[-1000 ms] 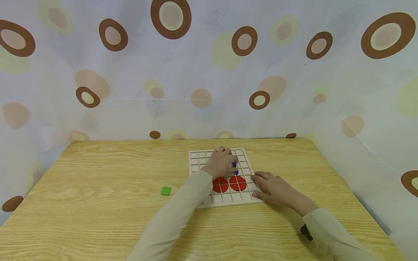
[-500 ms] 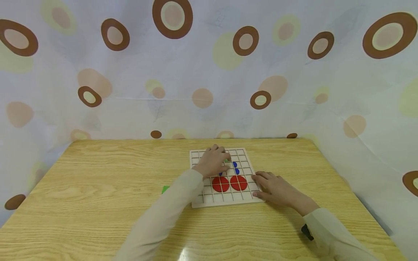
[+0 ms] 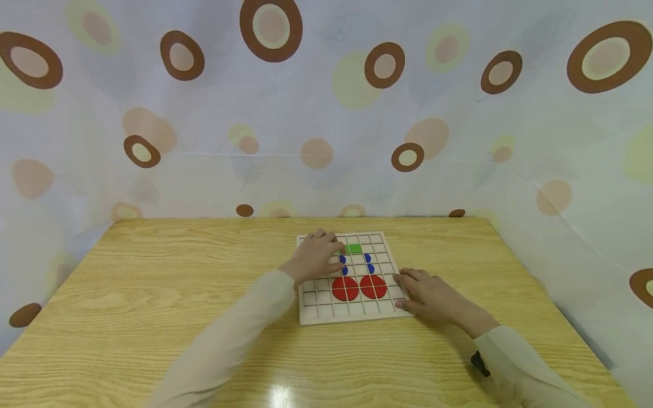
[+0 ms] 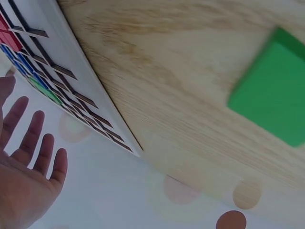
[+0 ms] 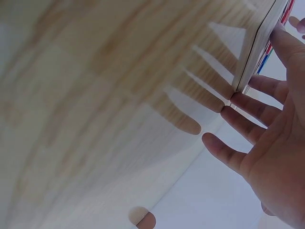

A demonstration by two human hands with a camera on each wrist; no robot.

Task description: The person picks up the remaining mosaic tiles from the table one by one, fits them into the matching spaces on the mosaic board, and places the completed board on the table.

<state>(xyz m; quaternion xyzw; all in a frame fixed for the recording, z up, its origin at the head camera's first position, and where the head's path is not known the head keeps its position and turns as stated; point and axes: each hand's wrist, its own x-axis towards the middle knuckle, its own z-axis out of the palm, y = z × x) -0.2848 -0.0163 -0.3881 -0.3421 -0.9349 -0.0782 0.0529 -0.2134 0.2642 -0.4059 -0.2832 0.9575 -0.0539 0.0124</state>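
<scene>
A pale board (image 3: 326, 313) with a grid of dark grooves lies on the table. On it are two red discs (image 3: 373, 287), small blue half-round pieces (image 3: 370, 268) in two columns, and a green piece (image 3: 353, 249) near the far side. Above the board's left part hovers my left hand (image 3: 314, 255), partly covering the pieces; its fingers look loosely extended in the left wrist view and hold nothing. My right hand (image 3: 433, 297) rests its outstretched fingers against the board's right edge. A loose green square tile (image 4: 271, 90) lies on the wood, hidden by the left forearm in the head view.
The wooden table (image 3: 153, 294) reaches back to a patterned curtain (image 3: 285, 113) that also hangs at both sides. A small black object (image 3: 479, 364) shows beneath the right sleeve.
My left hand has moved left across the board, uncovering the green piece and blue pieces. The left forearm has come over the loose green tile. My right hand stays at the board's edge.
</scene>
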